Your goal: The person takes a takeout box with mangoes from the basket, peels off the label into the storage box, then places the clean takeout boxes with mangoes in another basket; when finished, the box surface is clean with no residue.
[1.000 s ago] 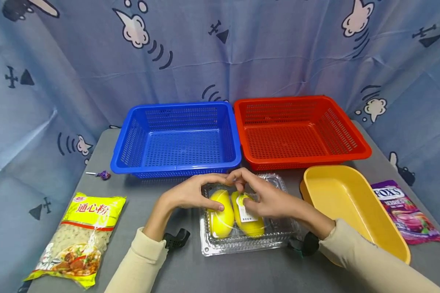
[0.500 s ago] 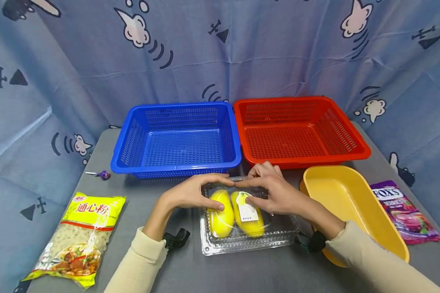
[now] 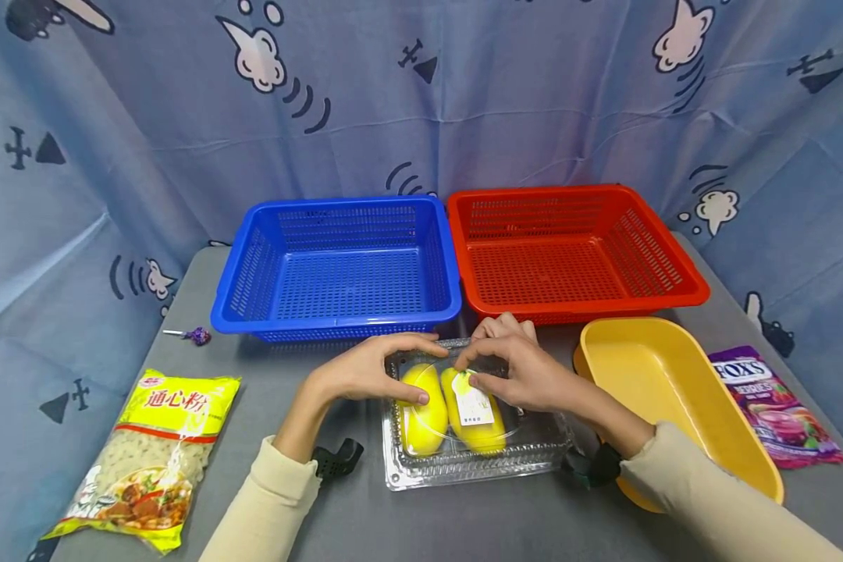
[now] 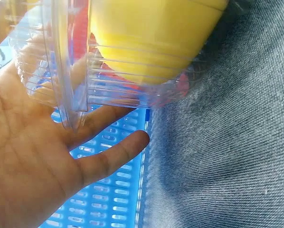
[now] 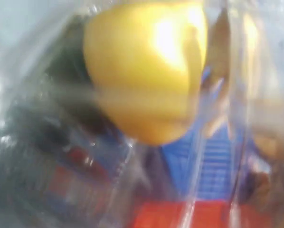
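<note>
A clear plastic clamshell container (image 3: 478, 471) rests on the table with two yellow mangoes (image 3: 424, 417) inside. On its lid, above the right-hand mango, is a white and yellow label (image 3: 474, 407). My left hand (image 3: 358, 368) holds the container's left end, thumb on the lid and index finger reaching over the back. In the left wrist view, the lower fingers (image 4: 108, 159) spread beside the container wall. My right hand (image 3: 527, 368) pinches at the label's top edge with thumb and index finger, its other fingers bent behind. The right wrist view is blurred and shows a mango (image 5: 142, 71) through the plastic.
A blue basket (image 3: 337, 322) and a red basket (image 3: 583, 303) stand side by side behind the container. Right of it are a yellow basin (image 3: 646, 367) and a purple Fox's bag (image 3: 773, 406). A pasta bag (image 3: 154, 453) and a lollipop (image 3: 198, 336) lie left.
My right hand has shifted right and back, and its index finger has drawn away from the left hand's fingertips toward the label's top. The left hand and container stay in place.
</note>
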`<move>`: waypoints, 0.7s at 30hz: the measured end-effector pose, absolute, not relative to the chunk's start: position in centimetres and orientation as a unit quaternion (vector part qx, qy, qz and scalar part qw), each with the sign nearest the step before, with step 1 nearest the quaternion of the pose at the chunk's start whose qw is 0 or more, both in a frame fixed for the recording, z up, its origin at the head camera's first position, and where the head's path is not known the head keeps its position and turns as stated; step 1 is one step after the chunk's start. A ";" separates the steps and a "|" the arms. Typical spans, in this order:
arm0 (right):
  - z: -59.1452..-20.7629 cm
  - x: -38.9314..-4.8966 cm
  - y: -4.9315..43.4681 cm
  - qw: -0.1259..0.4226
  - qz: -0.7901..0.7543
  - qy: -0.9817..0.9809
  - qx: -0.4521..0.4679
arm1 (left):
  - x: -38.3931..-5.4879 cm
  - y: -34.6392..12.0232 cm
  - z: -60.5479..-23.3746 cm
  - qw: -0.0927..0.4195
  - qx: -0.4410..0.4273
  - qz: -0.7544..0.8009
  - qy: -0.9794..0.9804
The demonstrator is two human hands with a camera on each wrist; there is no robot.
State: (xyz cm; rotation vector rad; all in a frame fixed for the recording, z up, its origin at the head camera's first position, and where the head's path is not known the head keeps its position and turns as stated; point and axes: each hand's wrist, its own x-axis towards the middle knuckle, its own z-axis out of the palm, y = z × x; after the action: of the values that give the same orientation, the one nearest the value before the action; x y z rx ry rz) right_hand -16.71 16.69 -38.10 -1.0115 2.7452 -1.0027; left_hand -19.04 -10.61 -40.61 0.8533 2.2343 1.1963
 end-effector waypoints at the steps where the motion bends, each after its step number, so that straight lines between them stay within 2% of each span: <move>1: -38.1 -16.7 16.6 0.022 -0.326 0.888 -0.324 | -19.0 -10.6 -40.6 0.231 0.311 0.435 0.813; 12: -38.8 -16.3 15.5 -0.017 -0.336 0.898 -0.283 | -19.0 -10.6 -40.5 0.231 0.313 0.436 0.811; 21: -38.5 -16.5 16.2 0.030 -0.376 0.878 -0.295 | -19.1 -10.6 -40.5 0.225 0.311 0.440 0.812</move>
State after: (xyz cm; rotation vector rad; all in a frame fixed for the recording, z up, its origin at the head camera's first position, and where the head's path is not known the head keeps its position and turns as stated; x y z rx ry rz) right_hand -16.55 16.17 -38.46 -0.9109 2.7060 -1.1588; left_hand -19.09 -10.62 -40.51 0.8589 2.2394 1.2141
